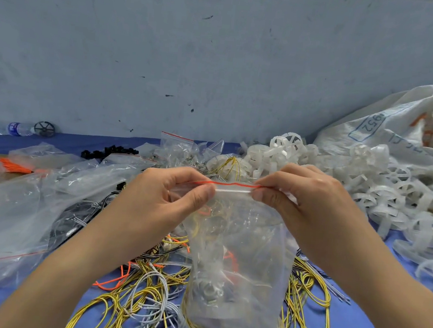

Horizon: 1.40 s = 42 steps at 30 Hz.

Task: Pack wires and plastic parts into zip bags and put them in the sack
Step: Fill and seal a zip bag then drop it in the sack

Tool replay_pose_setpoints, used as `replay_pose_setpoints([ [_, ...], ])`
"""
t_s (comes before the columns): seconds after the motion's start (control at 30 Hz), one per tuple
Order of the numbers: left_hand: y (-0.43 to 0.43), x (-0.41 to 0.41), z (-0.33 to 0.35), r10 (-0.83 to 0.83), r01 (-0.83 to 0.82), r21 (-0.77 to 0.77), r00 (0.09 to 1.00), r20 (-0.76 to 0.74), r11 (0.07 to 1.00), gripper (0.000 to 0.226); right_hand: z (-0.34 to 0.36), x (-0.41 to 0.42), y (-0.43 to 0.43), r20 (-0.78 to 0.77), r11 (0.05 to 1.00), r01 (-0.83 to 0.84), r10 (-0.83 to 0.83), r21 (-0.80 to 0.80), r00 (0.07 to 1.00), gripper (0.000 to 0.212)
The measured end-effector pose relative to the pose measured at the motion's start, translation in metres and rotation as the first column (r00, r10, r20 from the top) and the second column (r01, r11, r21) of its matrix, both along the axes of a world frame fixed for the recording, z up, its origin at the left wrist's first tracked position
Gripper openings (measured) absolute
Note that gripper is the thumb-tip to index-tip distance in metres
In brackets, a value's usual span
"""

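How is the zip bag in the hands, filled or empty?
Partly filled. Through the clear zip bag show orange and yellow wires and a plastic part near its bottom.

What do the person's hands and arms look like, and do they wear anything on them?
The left hand and the right hand are bare: no gloves, no rings, no watch or bracelet. The forearms are also bare to the picture's edge; no sleeve shows.

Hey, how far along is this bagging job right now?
The zip bag already holds wires and parts. The left hand and right hand pinch its red-lined top, apparently sealing it. Loose wires and white plastic parts lie unpacked; this bag isn't in the sack yet.
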<state>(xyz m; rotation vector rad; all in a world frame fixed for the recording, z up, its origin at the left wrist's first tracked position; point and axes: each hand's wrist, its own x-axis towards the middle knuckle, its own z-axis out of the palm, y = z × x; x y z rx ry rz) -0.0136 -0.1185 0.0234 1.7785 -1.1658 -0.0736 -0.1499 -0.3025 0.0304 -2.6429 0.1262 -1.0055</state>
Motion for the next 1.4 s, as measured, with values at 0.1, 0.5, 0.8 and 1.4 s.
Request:
replay_pose_setpoints([
  [0.1, 0.000, -0.005, 0.004, 0.043, -0.050, 0.040, 0.986, 0.164, 0.998, 0.025, -0.001, 0.001, 0.006, 0.041, 0.999, -0.015, 0.017, -0.049, 0.999, 0.020],
  [0.5, 0.000, 0.000, 0.005, 0.127, -0.141, -0.005, 0.877, 0.463, 0.990, 0.025, 0.000, -0.001, -0.011, 0.056, 0.984, 0.020, -0.030, 0.176, 0.998, 0.019],
  [0.8, 0.001, 0.003, 0.004, 0.125, -0.140, -0.005, 0.867, 0.482, 0.990, 0.021, -0.002, -0.002, -0.015, 0.102, 0.958, -0.011, -0.019, 0.287, 0.995, 0.025],
  [1.4, -0.077, -0.009, 0.048, -0.204, 0.020, 0.467, 0.915, 0.347, 0.884, 0.040, -0.014, 0.009, -0.017, 0.344, 0.515, -0.370, 0.149, 0.773, 0.927, 0.022],
])
